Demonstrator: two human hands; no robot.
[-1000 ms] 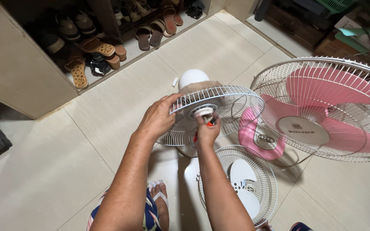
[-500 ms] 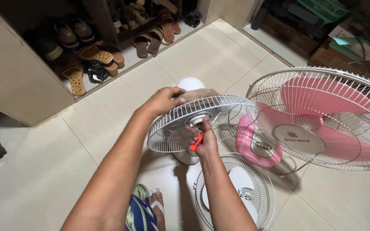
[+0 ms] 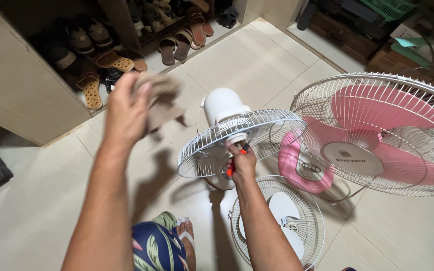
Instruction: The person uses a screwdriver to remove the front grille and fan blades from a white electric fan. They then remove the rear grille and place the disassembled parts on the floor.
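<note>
My left hand (image 3: 125,108) is raised over the floor, gripping a brown-grey cloth (image 3: 163,102) that looks blurred. A white fan (image 3: 225,106) stands in front of me with its rear wire guard (image 3: 277,125) bare and no blade on it. My right hand (image 3: 242,163) holds an orange-handled screwdriver (image 3: 230,168) at the hub in the middle of that guard. The white motor housing is uncovered.
A second fan with pink blades (image 3: 377,108) inside a wire cage stands at the right on a pink base (image 3: 301,165). A loose front guard with a white blade (image 3: 281,211) lies on the tiles near my feet. A shoe rack (image 3: 106,55) fills the far left.
My left hand lifted the cloth off the top of the white fan's motor and swung it up and to the left. My right hand stayed at the hub.
</note>
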